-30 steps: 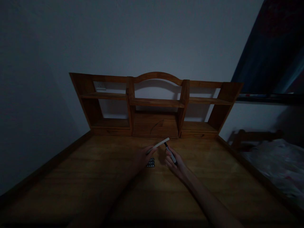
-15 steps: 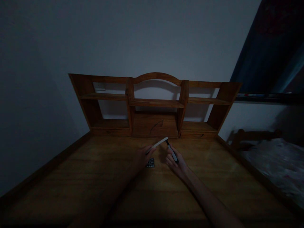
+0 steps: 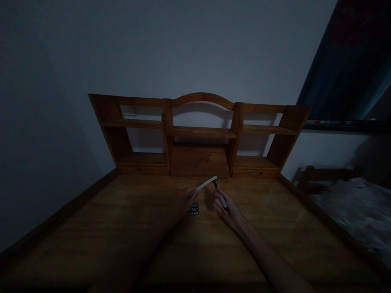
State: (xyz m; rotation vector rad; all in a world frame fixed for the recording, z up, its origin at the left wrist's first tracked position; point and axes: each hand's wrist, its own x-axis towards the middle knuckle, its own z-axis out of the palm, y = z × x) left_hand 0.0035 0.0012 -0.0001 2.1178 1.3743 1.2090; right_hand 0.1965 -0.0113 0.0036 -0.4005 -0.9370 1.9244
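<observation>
My left hand [image 3: 184, 202] is closed around the lower end of a slim pale stick [image 3: 207, 182], dark near the fingers. The stick slants up to the right. My right hand [image 3: 226, 207] grips a grey-and-black handled tool [image 3: 224, 201] with a narrow black neck. The neck's top end is right by the tip of the stick; I cannot tell whether they touch. Beside my left wrist, a small black case with rows of light pieces [image 3: 194, 209] lies on the wooden desk [image 3: 195, 252], partly covered by the hand.
A wooden shelf unit [image 3: 201, 132] spans the back of the desk, against a pale wall [image 3: 195, 49]. Raised edges run along both desk sides. At the right are a dark curtain [image 3: 342, 69] and a pile of clear plastic [image 3: 354, 207]. The room is dim.
Both hands stay almost in place. The handle in my right hand has tilted or shifted slightly; the stick has barely moved to the right.
</observation>
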